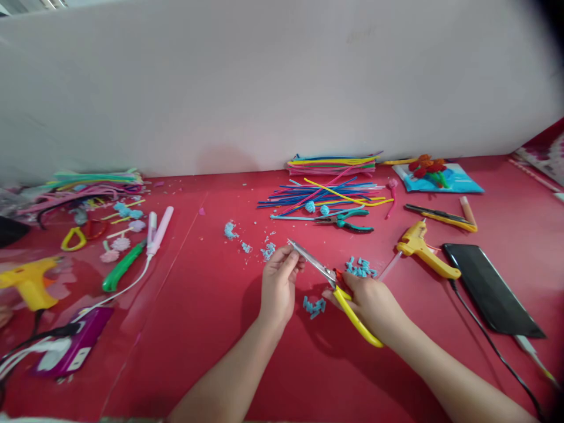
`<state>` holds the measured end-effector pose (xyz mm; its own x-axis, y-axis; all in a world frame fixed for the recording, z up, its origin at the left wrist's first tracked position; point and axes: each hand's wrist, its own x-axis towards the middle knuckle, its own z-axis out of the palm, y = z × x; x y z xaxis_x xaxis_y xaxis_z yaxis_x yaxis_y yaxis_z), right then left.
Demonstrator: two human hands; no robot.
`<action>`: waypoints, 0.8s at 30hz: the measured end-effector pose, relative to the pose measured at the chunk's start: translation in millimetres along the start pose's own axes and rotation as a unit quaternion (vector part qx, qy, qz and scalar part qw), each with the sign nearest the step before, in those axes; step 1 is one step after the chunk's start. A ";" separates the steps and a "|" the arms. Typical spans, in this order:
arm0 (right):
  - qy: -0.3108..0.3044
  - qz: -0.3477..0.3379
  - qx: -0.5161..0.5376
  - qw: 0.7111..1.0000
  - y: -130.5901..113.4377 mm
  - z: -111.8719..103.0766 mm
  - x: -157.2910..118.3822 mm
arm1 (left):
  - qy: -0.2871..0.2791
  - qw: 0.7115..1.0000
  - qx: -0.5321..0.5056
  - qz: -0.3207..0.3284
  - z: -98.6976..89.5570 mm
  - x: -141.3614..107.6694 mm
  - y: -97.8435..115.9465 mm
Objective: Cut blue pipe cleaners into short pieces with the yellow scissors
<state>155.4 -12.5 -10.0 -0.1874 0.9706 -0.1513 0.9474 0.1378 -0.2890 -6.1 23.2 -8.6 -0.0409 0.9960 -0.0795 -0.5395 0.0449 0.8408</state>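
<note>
My right hand (374, 305) grips a pair of scissors (311, 257) with yellow and red handles, its blades pointing up and left. The blade tips lie by the fingers of my left hand (279, 285), which is closed in a pinch. Whatever those fingers hold is too small or hidden to make out. Beside my right hand lies a heap of short blue pieces (361, 268), and a smaller group of blue pieces (314, 306) rests between my forearms. Fine blue fluff (268, 251) is scattered just beyond my left hand.
Toward the wall are colourful pipe cleaners (335, 191) and pliers (346, 221). A yellow glue gun (423, 249) and black phone (493, 291) lie right. Left are another glue gun (33, 282), a green cutter (123, 267), a purple power strip (77, 343) and part of another person's hand (4, 316).
</note>
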 end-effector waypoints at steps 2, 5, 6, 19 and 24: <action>0.003 0.002 0.005 1.000 0.4 0.0 -0.1 | -0.001 1.000 0.000 0.000 -0.1 -0.2 0.3; 0.016 0.009 0.028 0.999 1.0 0.2 0.2 | 0.004 1.000 -0.004 -0.003 -0.5 0.0 0.5; 0.023 0.016 0.044 0.999 1.2 0.3 0.7 | 0.007 1.000 -0.008 -0.008 -0.5 0.0 0.6; 0.007 0.057 0.518 0.854 -3.7 -19.7 4.9 | -0.166 0.954 0.063 -0.242 14.9 -15.9 0.7; 0.002 0.052 0.524 0.850 -5.0 -20.5 3.2 | -0.174 0.949 0.093 -0.247 15.2 -17.7 -2.3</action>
<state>155.3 -6.0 10.4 -0.1132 0.9679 -0.2244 0.2058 -0.1981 -0.9583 8.6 6.6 -1.0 0.4757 0.8140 -0.3332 -0.2621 0.4928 0.8297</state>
